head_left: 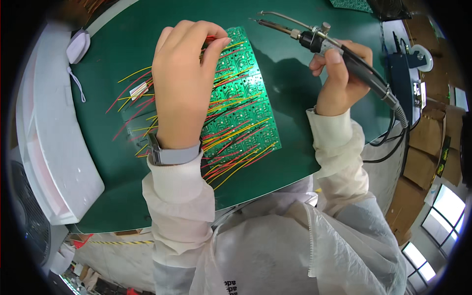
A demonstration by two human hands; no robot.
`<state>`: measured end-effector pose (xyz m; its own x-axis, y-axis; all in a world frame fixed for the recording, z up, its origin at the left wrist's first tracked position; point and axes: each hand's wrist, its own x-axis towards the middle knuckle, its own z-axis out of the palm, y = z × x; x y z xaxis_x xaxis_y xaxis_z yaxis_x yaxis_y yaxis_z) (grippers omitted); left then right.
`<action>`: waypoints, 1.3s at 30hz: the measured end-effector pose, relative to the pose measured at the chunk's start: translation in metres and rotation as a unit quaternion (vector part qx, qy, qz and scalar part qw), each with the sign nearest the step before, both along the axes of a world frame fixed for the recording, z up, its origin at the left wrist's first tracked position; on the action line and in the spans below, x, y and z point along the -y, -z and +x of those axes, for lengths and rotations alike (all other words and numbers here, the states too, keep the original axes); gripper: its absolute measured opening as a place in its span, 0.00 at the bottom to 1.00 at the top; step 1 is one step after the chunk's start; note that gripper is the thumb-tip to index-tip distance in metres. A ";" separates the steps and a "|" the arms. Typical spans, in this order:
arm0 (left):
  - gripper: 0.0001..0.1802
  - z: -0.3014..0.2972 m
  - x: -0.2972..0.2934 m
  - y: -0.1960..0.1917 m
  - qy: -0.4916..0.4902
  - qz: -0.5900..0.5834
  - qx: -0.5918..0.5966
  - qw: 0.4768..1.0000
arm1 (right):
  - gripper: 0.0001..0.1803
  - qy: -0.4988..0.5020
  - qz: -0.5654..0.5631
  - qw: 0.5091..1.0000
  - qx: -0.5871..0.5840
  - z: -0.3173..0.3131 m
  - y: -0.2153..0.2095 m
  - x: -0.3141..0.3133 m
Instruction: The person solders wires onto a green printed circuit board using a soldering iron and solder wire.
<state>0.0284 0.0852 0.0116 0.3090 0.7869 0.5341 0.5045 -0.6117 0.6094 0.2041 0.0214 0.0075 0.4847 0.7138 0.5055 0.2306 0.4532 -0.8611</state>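
Observation:
My left hand (182,83) reaches over the far left part of a green circuit board panel (273,136), thumb and fingertips pinched on a red wire (211,38). Several red, yellow and black wires (236,132) run across the panel in rows, their loose ends sticking out to the left beneath my hand and wrist. Right of the panel, my right hand (341,81) grips a soldering iron (310,41) with a thin metal feed tube clamped along it. Its tip points left, above the table and apart from the panel. My palm and fingers hide part of the wires.
The panel lies on a green table mat (118,196). A long white bin (59,128) lines the left edge. At the right stands a blue machine with a white reel (422,58), with black cables (388,147) hanging near it. Another green board (351,5) lies at the far edge.

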 end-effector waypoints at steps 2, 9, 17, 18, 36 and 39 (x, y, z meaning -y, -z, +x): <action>0.04 -0.002 0.001 0.002 -0.003 0.005 -0.051 0.999 | 0.13 -0.013 -0.003 1.000 -0.023 0.000 0.002 0.000; 0.03 -0.005 0.001 0.004 0.011 0.063 -0.104 0.993 | 0.12 0.056 -0.026 0.997 0.042 0.004 0.004 0.002; 0.05 0.007 -0.006 -0.018 0.022 -0.046 -0.046 0.998 | 0.12 0.065 -0.035 0.997 0.029 0.001 0.001 0.001; 0.05 0.009 -0.008 -0.012 0.024 -0.044 -0.051 0.997 | 0.12 0.066 -0.031 0.997 0.026 0.001 0.001 0.000; 0.04 0.012 -0.004 0.009 -0.023 -0.039 -0.038 0.998 | 0.16 0.047 -0.036 0.997 0.053 0.005 0.003 0.010; 0.04 0.012 -0.005 0.009 -0.013 -0.048 -0.019 0.999 | 0.16 0.030 -0.021 0.998 0.057 0.006 0.004 0.009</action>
<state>0.0406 0.0900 0.0023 0.3068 0.8418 0.4440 0.5423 -0.5381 0.6453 0.2100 0.0121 0.0038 0.4679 0.7070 0.5303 0.3536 0.4002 -0.8455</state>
